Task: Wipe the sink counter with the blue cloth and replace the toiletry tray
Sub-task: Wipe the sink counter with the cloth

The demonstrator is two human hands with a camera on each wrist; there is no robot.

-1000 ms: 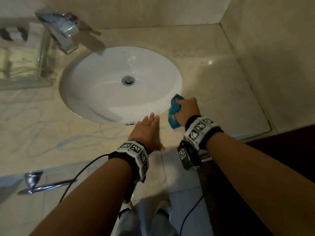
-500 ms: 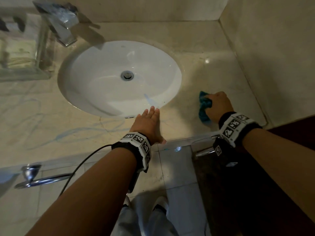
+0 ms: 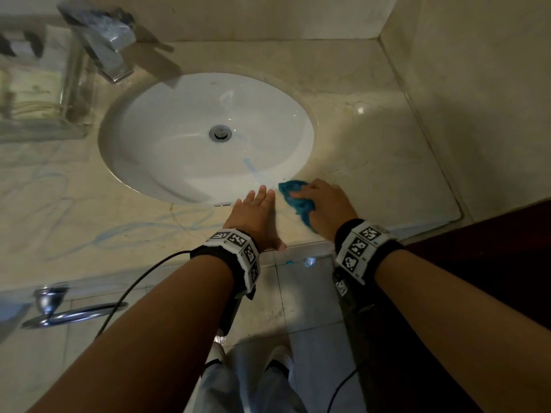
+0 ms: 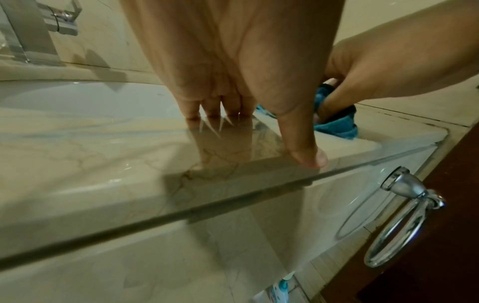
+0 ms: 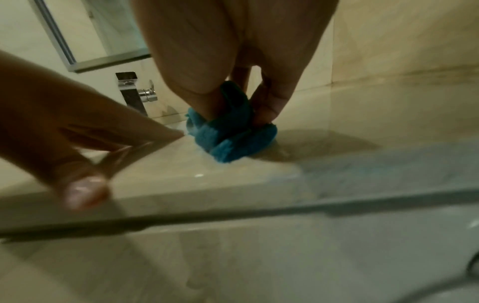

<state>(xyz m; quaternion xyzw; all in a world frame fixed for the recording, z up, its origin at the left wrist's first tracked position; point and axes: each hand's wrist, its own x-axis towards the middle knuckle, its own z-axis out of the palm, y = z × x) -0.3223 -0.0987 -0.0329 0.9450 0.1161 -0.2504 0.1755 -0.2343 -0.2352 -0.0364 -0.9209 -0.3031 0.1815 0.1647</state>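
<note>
The bunched blue cloth [image 3: 296,197] lies pressed on the beige marble counter [image 3: 372,162] at the front right rim of the white sink [image 3: 179,150]. My right hand [image 3: 323,204] grips it, fingers and thumb curled round the cloth [image 5: 230,135]. My left hand [image 3: 256,214] rests flat on the counter's front edge just left of the cloth, fingers straight, thumb [image 4: 307,152] on the edge. A clear toiletry tray [image 3: 38,93], blurred, stands at the far left behind the sink. The cloth [image 4: 337,125] shows behind the left thumb.
A chrome faucet [image 3: 101,40] stands at the back left of the sink. Blue streaks [image 3: 134,231] mark the counter left of my left hand. A chrome towel ring [image 3: 59,311] hangs below the counter front. A tiled wall [image 3: 477,99] closes the right side.
My right hand slid the cloth from the sink's edge out to the right, then back left beside my left hand. The left hand stayed put.
</note>
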